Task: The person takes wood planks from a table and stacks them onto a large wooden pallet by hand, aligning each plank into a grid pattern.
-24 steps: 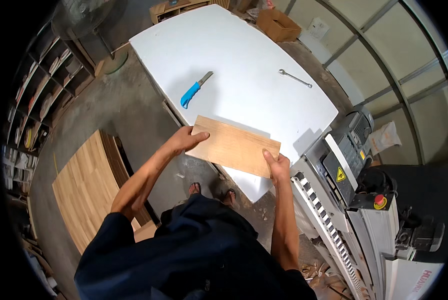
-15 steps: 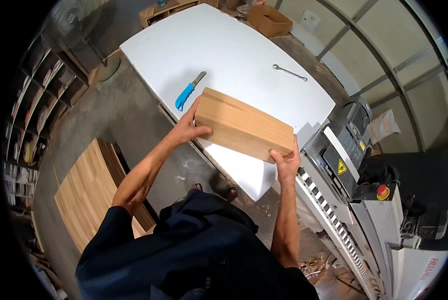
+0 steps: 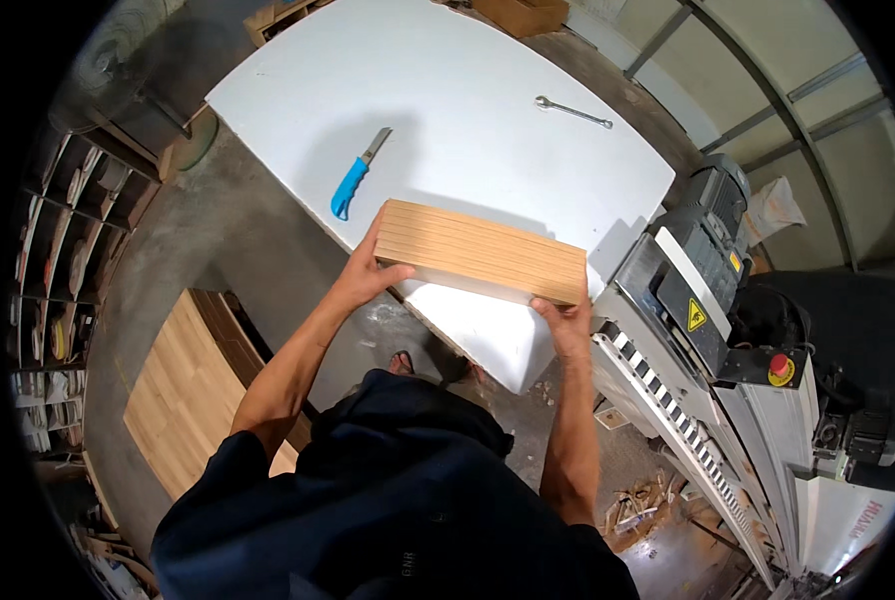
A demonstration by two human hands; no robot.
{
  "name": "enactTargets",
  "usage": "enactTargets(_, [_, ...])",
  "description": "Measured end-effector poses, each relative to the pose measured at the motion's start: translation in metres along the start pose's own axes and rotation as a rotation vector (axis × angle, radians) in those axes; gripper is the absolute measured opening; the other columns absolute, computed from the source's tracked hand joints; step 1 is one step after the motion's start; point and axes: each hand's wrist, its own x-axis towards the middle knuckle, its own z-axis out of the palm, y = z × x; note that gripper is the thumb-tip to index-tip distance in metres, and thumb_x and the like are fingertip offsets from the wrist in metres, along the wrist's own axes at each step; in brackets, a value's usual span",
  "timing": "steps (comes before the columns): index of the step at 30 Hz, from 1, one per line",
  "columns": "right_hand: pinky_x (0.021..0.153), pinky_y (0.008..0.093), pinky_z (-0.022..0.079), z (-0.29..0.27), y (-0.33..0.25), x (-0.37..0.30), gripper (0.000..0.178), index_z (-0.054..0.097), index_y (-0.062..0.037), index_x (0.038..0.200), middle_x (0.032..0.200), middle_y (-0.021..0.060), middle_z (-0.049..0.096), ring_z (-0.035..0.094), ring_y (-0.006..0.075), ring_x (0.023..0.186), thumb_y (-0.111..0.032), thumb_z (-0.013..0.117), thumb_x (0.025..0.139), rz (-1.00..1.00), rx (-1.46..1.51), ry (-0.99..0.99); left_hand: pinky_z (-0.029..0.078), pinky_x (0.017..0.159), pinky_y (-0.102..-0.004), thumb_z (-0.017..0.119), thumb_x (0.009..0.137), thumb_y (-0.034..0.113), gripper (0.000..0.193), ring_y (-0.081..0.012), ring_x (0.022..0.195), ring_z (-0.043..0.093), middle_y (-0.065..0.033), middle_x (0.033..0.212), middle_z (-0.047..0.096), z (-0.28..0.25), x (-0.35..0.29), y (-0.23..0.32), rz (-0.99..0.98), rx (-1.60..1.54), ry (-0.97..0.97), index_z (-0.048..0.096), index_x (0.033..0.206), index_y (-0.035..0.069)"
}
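Note:
Between my two hands is a stack of light wooden boards (image 3: 480,248), its edges showing as several parallel lines. My left hand (image 3: 368,275) grips the left end, with the thumb along the near side. On the right end my right hand (image 3: 568,325) is closed in the same way. The stack is above the near part of a white table (image 3: 448,90); whether it touches the surface I cannot tell. To the left beyond it lies a utility knife (image 3: 350,187) with a blue handle and its blade out. Farther off at the right is a metal wrench (image 3: 574,111).
Close on the right stands a machine (image 3: 683,290) with a motor, a red stop button (image 3: 782,369) and a striped conveyor edge (image 3: 658,400). Large wooden panels (image 3: 193,390) are stacked on the floor at left. Shelves (image 3: 63,240) line the left wall. Wood scraps (image 3: 640,505) lie below right.
The stack of boards has tilted in my hands, so the lined edge side now faces up. It has also come slightly nearer the left. Both hands keep their grip.

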Motion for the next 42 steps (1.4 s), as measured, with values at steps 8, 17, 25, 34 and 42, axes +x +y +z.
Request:
enactTargets(8, [0.085, 0.0293, 0.047, -0.005, 0.013, 0.006, 0.084, 0.032, -0.0063, 0.135, 0.109, 0.0051, 0.057, 0.055, 0.0153, 0.097, -0.006, 0.08, 0.065, -0.062, -0.087, -0.104, 0.018, 0.108, -0.0307, 0.071, 0.074, 0.007, 0.092, -0.0178, 0.133, 0.023, -0.0112, 0.145, 0.025, -0.011, -0.004, 0.004, -0.007, 0.083, -0.023, 0.01, 0.143, 0.002])
enactTargets(17, [0.085, 0.0258, 0.044, -0.012, 0.029, 0.003, 0.086, 0.031, -0.0045, 0.135, 0.109, 0.0039, 0.056, 0.054, 0.0145, 0.097, -0.017, 0.081, 0.066, -0.03, -0.045, -0.053, 0.018, 0.108, -0.0313, 0.072, 0.075, 0.013, 0.097, -0.0198, 0.133, 0.021, -0.0144, 0.146, 0.02, -0.011, -0.003, 0.01, 0.011, 0.177, -0.06, 0.005, 0.143, 0.003])
enactTargets(25, [0.086, 0.0248, 0.042, -0.005, 0.016, 0.003, 0.086, 0.031, -0.0035, 0.135, 0.111, 0.0035, 0.055, 0.052, 0.0138, 0.099, -0.02, 0.081, 0.067, -0.059, -0.091, -0.068, 0.018, 0.108, -0.0305, 0.07, 0.073, 0.005, 0.097, -0.0182, 0.133, 0.021, -0.0108, 0.147, 0.019, -0.004, -0.006, 0.011, -0.024, -0.055, -0.007, 0.004, 0.144, 0.006])
enactTargets(34, [0.087, 0.0267, 0.041, 0.001, 0.013, -0.003, 0.073, 0.042, -0.0038, 0.126, 0.107, 0.0018, 0.057, 0.052, 0.013, 0.098, -0.015, 0.081, 0.066, -0.053, 0.101, 0.025, 0.016, 0.109, -0.0304, 0.073, 0.069, 0.006, 0.096, -0.0185, 0.134, 0.022, -0.0107, 0.147, 0.021, 0.003, -0.007, -0.003, 0.019, -0.073, 0.064, 0.011, 0.143, 0.002])
enactTargets(42, [0.087, 0.0273, 0.042, 0.001, 0.014, -0.005, 0.076, 0.038, -0.0044, 0.13, 0.109, 0.0035, 0.057, 0.053, 0.0141, 0.097, -0.017, 0.08, 0.068, 0.01, 0.063, 0.016, 0.023, 0.107, -0.0319, 0.071, 0.073, 0.009, 0.09, -0.0188, 0.13, 0.029, -0.0112, 0.145, 0.025, 0.006, -0.012, -0.001, -0.027, -0.064, 0.124, 0.013, 0.142, 0.0])
